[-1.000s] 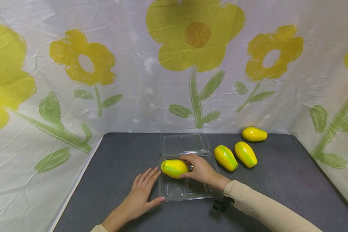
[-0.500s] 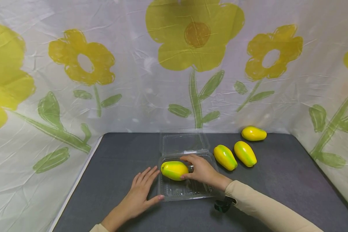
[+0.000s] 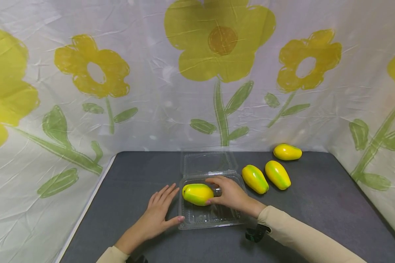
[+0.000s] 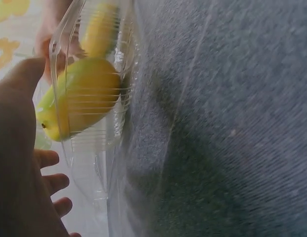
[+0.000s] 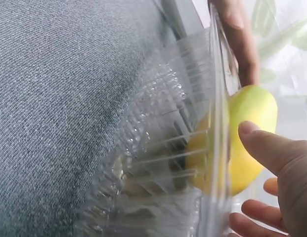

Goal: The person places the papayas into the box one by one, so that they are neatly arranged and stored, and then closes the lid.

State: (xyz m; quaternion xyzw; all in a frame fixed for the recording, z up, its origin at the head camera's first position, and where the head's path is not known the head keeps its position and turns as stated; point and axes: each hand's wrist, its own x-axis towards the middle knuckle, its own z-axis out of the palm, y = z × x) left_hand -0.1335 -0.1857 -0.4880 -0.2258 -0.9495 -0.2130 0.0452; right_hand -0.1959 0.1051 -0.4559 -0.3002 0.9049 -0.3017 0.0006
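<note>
A glossy yellow-green papaya lies in the left part of a clear plastic clamshell box, whose lid is folded back toward the wall. My right hand holds the papaya's right end between thumb and fingers; in the right wrist view the thumb lies against the fruit. My left hand is spread with straight fingers just left of the box. In the left wrist view the papaya shows through the ribbed box wall.
Three more papayas lie right of the box: one close by, one beside it and one at the back edge. The dark grey table meets a flower-printed curtain behind and on both sides.
The papaya has turned a little and sits slightly nearer to me in the box, my right hand still on it. My left hand has shifted slightly left.
</note>
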